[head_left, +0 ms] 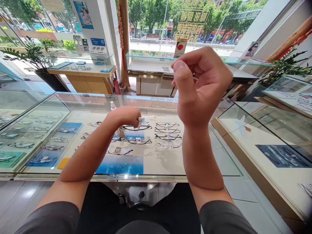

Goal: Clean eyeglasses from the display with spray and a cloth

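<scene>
Over the glass display counter point(161, 169), my left hand point(126, 116) is bent at the wrist with its fingers curled round a whitish cloth point(120, 132), part of which shows below the palm. Dark-framed glasses point(136, 127) appear just under its fingertips; whether they touch is unclear. My right hand point(201, 86) is raised higher at the right, fingers curled in and thumb tip against the index finger. Anything in that pinch is too small or hidden to name. A white spray bottle point(112, 105) stands behind my left wrist.
Rows of glasses point(168, 136) lie in the counter on white and blue panels. More display cases stand at the left, at the right point(263, 130) and by the window. Potted plants point(36, 61) and a red fire extinguisher point(116, 86) are farther off.
</scene>
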Tool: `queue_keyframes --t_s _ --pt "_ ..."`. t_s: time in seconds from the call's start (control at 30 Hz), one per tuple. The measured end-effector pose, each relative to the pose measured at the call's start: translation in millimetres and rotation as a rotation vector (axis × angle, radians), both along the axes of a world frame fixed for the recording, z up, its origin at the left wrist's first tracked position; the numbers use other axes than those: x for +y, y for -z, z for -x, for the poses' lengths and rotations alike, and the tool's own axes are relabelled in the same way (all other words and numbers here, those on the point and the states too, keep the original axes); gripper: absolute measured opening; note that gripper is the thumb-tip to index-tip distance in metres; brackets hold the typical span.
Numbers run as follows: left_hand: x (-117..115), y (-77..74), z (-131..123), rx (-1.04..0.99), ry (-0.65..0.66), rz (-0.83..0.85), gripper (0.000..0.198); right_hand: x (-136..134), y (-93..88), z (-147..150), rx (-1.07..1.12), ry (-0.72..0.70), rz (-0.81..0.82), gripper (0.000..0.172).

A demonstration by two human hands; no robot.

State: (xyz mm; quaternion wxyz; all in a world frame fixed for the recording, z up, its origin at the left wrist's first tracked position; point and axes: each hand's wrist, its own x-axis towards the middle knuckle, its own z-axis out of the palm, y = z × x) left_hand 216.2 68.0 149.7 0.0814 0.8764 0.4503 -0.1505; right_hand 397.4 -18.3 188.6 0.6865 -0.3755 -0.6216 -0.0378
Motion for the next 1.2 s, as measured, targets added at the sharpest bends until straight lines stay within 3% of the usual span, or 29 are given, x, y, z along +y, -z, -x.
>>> queue_keyframes --t_s 0.2,0.37,0.43,0.6,0.8,1.07,1.2 --pt "1.4 17.9 -17.7 0.120 0.022 0.019 0.041 -3.7 -5.1 3.3 0.017 -0.020 -0.013 0.030" --pt "4.8 27.4 -23.8 0.170 -0.001 0.073 0.049 -1.4 -9.0 6.3 0.025 -0.110 -0.169 0.025" --pt "7.1 29.5 -24.1 0.177 -0.009 0.082 0.046 0.5 -7.9 5.7 0.012 -0.094 -0.176 0.024" --pt "11.5 30.6 -22.3 0.178 -0.017 0.082 0.040 -0.5 -4.0 3.2 -0.030 -0.008 -0.001 0.032" --pt "19.4 32.2 -19.1 0.146 -0.091 -0.069 0.037 9.0 -3.0 1.8 -0.055 -0.026 -0.218 0.032" --pt "27.6 52.3 -26.2 0.129 -0.107 -0.069 0.036 7.8 -1.6 1.8 -0.020 -0.079 -0.207 0.029" --pt "26.9 50.0 -24.4 0.089 -0.097 -0.087 0.032 5.9 -0.4 0.7 -0.016 -0.102 -0.116 0.033"
